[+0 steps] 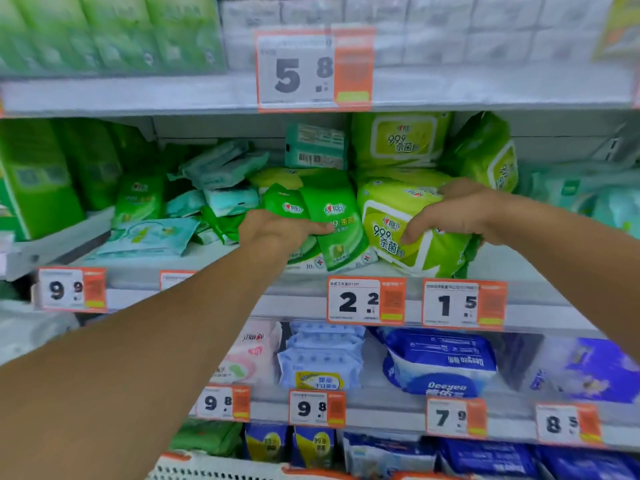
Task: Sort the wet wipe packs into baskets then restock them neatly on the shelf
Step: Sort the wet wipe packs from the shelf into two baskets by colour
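Early days: you're pulling packs off a jumbled shelf (242, 268).
Left hand (273, 233) fingers grip small dark-green wipe packs (332, 216); right hand (464, 213), at 3 o'clock, clutches the lime 99.9 pack (398, 233). Teal packs (221, 174) at 10 o'clock lie unsorted.

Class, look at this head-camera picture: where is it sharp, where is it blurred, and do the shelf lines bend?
Head view: sharpest on the large lime-green wipe pack gripped by the right hand; the white price tag reading 5.8 and top-shelf goods smear with blur; the grey shelf edge slopes, bent by the wide lens.
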Available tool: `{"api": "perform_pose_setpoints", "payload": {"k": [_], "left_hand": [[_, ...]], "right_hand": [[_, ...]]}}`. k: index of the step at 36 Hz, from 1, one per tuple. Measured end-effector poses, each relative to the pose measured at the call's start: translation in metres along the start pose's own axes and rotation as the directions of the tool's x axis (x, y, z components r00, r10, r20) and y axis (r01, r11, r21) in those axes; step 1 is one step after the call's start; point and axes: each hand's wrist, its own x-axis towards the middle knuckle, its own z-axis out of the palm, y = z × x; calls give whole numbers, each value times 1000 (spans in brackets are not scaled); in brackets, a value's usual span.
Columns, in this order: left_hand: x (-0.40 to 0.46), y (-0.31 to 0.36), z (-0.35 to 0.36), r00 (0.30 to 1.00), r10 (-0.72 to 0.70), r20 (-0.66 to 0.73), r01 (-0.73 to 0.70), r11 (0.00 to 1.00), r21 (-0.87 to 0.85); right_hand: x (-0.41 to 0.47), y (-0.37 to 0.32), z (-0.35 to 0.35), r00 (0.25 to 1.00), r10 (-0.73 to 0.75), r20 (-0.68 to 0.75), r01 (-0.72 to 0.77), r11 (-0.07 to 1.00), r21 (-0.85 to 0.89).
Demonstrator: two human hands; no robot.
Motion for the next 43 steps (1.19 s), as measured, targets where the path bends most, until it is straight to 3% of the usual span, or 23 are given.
{"api": "perform_pose_setpoints", "payload": {"k": [1, 6, 14, 20, 26, 29, 33, 36, 43], "left_hand": [[-2, 0, 1, 1000, 12, -9, -12, 1000, -1], [0, 11, 4, 971, 39, 236, 7, 981, -192], [12, 1, 12, 993, 51, 104, -16, 950, -311], [9, -2, -22, 990, 126, 69, -85, 901, -426], [-8, -18, -80, 990, 143, 7, -129, 909, -397], [-32, -46, -106, 988, 152, 33, -130, 921, -367], [-65, -89, -142, 995, 95, 3, -88, 937, -338], [-99, -122, -166, 991, 136, 12, -125, 941, -315], [-144, -219, -200, 1000, 27, -5, -27, 955, -295]], "right_hand": [[-1, 3, 0, 1000, -4, -4, 4, 998, 64], [3, 16, -5, 1000, -1, -6, 3, 956, 294], [-11, 21, -15, 1000, 13, 7, -15, 904, 427], [-26, 23, -40, 993, -43, -106, 97, 803, 589], [-69, 14, -43, 974, -145, 175, -12, 736, 677], [-98, 12, -22, 948, -196, 251, -39, 712, 701], [-134, 12, 6, 912, -247, 327, -124, 594, 795], [-157, 13, 31, 860, -294, 416, -193, 568, 800], [-202, 27, 111, 700, -300, 648, -297, 703, 646]]}}
